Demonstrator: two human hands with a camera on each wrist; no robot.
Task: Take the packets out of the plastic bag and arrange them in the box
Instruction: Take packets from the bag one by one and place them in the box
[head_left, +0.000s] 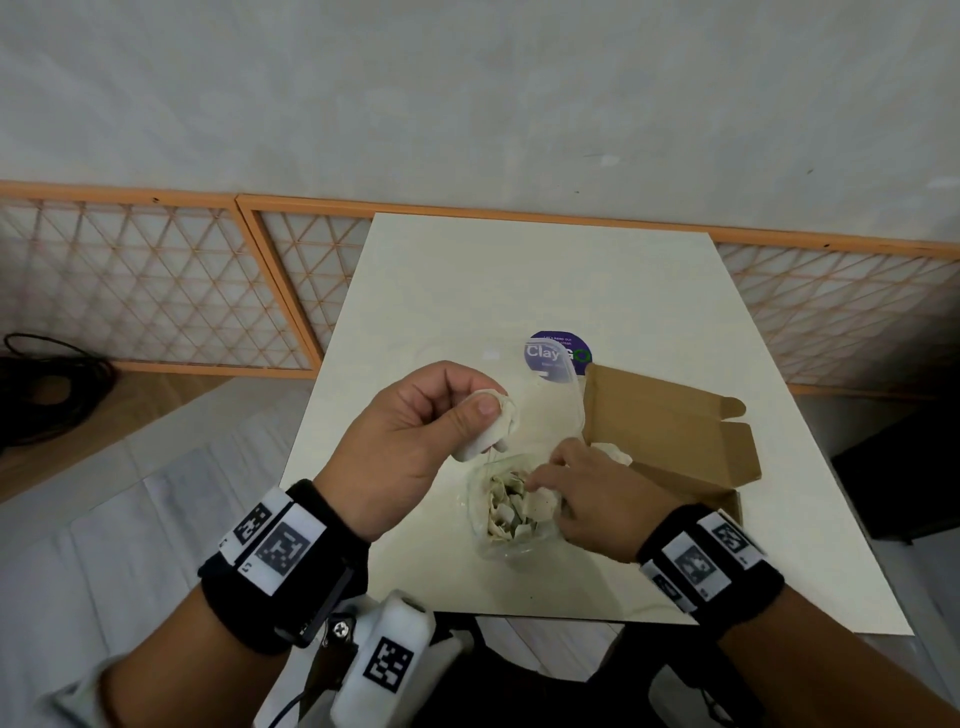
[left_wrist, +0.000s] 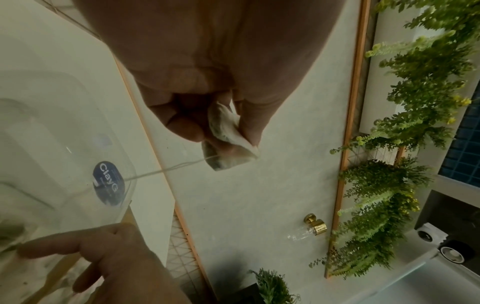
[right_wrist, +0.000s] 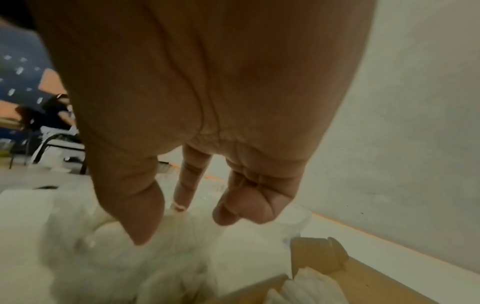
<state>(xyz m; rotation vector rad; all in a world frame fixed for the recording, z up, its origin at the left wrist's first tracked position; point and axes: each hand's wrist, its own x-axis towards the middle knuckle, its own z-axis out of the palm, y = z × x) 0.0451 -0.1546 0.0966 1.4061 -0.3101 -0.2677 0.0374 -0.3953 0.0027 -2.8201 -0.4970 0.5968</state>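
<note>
My left hand (head_left: 485, 415) is raised above the table and pinches a white packet (head_left: 493, 434) between thumb and fingers. The left wrist view shows that packet (left_wrist: 228, 142) with a thin string trailing left. Below it lies the clear plastic bag (head_left: 556, 395) with a purple sticker (head_left: 558, 353), its bottom full of pale packets (head_left: 506, 512). My right hand (head_left: 550, 483) reaches down into the bag among the packets (right_wrist: 130, 257). Its thumb and index finger point down and the other fingers are curled. Blur hides whether it holds one. The open cardboard box (head_left: 670, 431) stands to the right with white packets (right_wrist: 311, 288) inside.
The white table (head_left: 467, 291) carries only the bag and box; its near edge is just below my wrists. An orange lattice panel (head_left: 156, 291) runs along the wall behind. A dark cable coil (head_left: 47, 384) lies on the floor at far left.
</note>
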